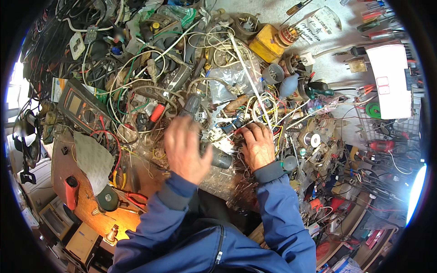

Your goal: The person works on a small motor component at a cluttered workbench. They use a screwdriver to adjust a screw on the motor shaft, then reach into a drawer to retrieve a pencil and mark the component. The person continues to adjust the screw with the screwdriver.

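My left hand [185,150] is smeared by motion over the middle of the bench, so its fingers cannot be read. Close by its thumb lies a dark grey cylindrical housing [221,159]. Just beyond its fingertips is another dark grey cylindrical part [191,105]. My right hand [259,144] rests on the heap to the right, its fingers curled down around something small that they hide. A bit of red shows at those fingertips. White, yellow and red wires [264,111] lie tangled just beyond the right hand.
A multimeter [82,109] with red leads stands to the left, near a red-handled tool [157,113]. Red-handled pliers [136,199] and a green disc [107,199] lie at the near left. A yellow container [265,44], a solder spool [312,139] and heaped cables surround the work spot.
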Demonstrator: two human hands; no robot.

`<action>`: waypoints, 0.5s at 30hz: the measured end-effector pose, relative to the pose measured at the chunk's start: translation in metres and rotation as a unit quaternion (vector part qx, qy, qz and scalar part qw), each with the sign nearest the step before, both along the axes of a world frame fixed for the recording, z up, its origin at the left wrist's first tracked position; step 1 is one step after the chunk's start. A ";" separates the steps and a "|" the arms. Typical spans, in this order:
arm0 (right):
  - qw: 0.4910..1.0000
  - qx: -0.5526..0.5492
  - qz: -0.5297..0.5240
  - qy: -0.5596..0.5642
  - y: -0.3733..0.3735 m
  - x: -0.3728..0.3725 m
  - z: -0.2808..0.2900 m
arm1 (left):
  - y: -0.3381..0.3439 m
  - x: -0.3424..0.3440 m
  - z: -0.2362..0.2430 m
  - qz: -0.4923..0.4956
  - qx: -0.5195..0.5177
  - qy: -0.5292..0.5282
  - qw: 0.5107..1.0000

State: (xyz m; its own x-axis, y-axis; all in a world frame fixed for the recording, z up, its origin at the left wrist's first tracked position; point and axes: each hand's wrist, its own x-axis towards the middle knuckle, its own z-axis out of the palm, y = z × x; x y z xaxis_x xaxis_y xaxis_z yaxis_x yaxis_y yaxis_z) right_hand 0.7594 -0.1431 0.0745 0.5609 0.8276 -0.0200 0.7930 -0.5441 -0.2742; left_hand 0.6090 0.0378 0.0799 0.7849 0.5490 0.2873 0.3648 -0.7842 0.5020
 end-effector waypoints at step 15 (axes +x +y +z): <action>0.995 -0.100 0.000 0.008 -0.075 0.002 0.014 | 0.055 0.008 -0.036 0.061 -0.108 0.055 0.991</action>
State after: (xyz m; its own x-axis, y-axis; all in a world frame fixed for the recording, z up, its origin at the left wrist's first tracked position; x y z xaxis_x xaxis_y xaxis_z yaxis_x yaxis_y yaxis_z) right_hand 0.7613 -0.2178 0.0890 0.5597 0.8059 -0.1929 0.7889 -0.5895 -0.1736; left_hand 0.6168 0.0925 0.0437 0.7285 0.6816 0.0687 0.5125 -0.6088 0.6056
